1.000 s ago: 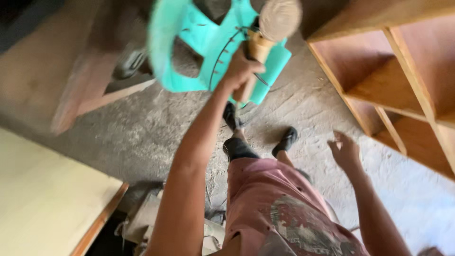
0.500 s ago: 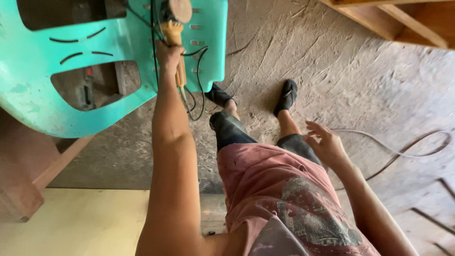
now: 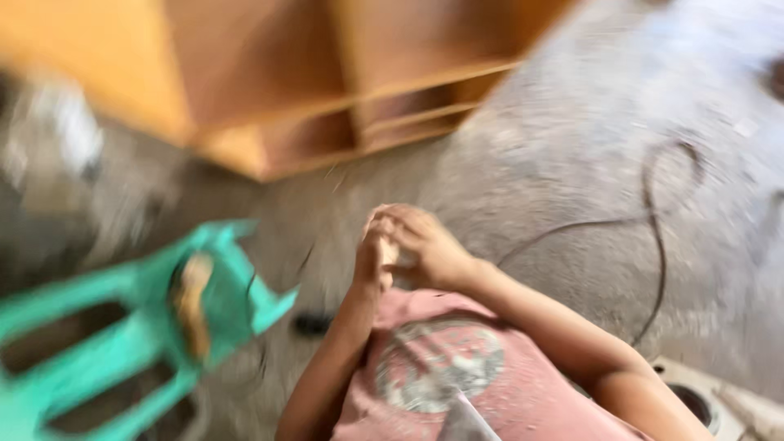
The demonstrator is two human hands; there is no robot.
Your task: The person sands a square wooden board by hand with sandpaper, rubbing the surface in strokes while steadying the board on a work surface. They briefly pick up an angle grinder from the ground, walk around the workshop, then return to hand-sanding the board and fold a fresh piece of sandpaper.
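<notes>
The frame is blurred by motion. My left hand and my right hand meet in front of my chest and touch each other. A small pale patch shows between them; I cannot tell what it is. A power tool with a tan body lies on the turquoise plastic chair at the lower left, apart from both hands. My pink shirt fills the bottom middle.
A wooden shelf unit stands at the top on the dusty concrete floor. A dark cable loops over the floor at the right. A pale round object sits at the lower right.
My left hand has let go of the power tool, which now rests on the chair. Both hands have come together at my chest. The camera has swung round sharply.
</notes>
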